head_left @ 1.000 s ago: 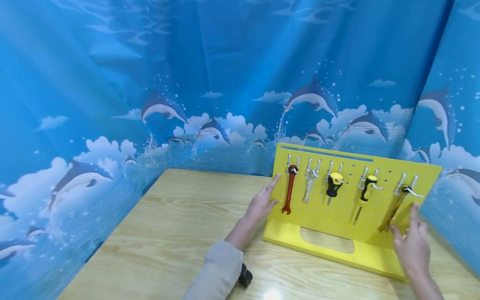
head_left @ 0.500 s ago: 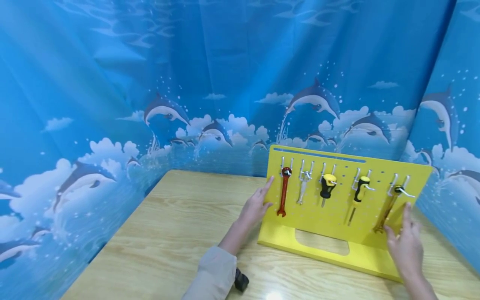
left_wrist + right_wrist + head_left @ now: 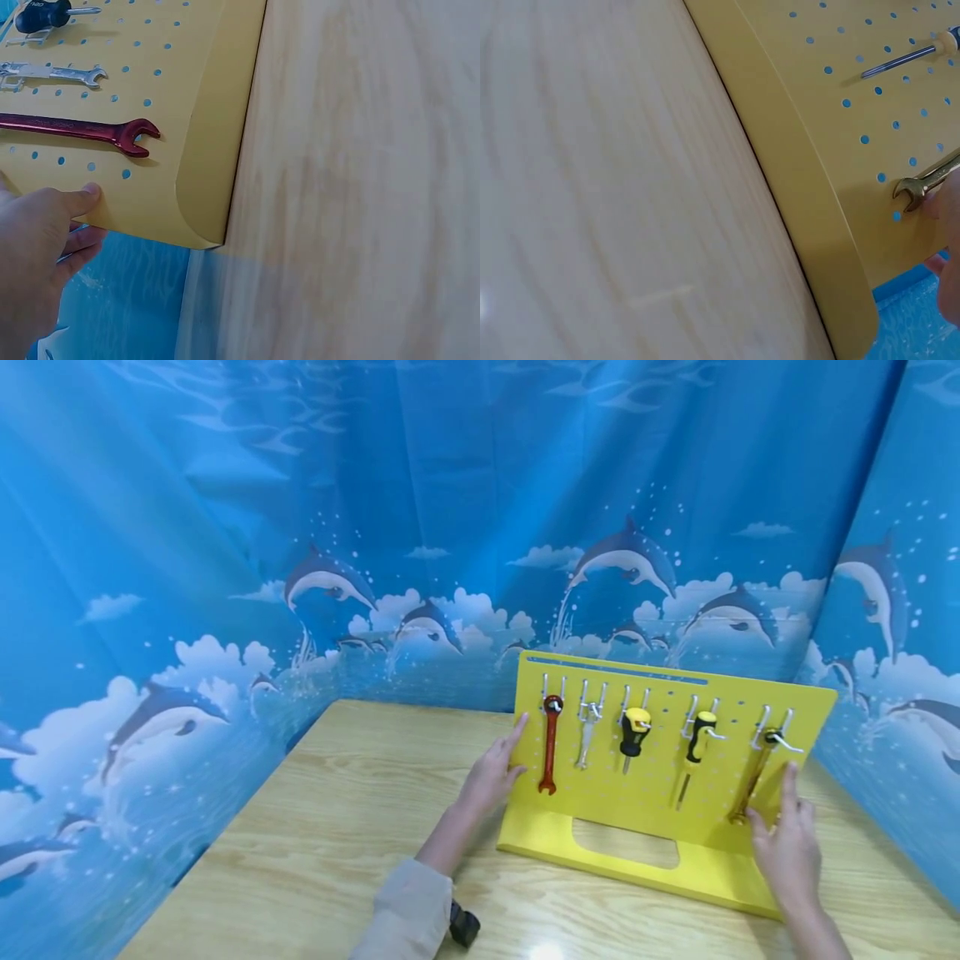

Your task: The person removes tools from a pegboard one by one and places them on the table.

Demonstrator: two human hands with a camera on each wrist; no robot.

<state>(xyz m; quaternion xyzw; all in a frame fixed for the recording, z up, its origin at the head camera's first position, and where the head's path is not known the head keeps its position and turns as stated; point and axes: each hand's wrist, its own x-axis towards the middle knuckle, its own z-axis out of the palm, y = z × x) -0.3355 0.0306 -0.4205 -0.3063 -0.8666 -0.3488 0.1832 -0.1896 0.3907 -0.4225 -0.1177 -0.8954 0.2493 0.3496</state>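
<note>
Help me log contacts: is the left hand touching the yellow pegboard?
Touching: the left wrist view shows the left hand gripping the yellow pegboard, thumb on its face.

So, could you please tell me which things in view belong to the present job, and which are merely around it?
Part of the job:
yellow pegboard, held by left hand and right hand
red wrench
silver wrench
stubby screwdriver
longer screwdriver
gold-coloured wrench

Merely around:
table
dolphin curtain
black object by the left sleeve, unclear what
</note>
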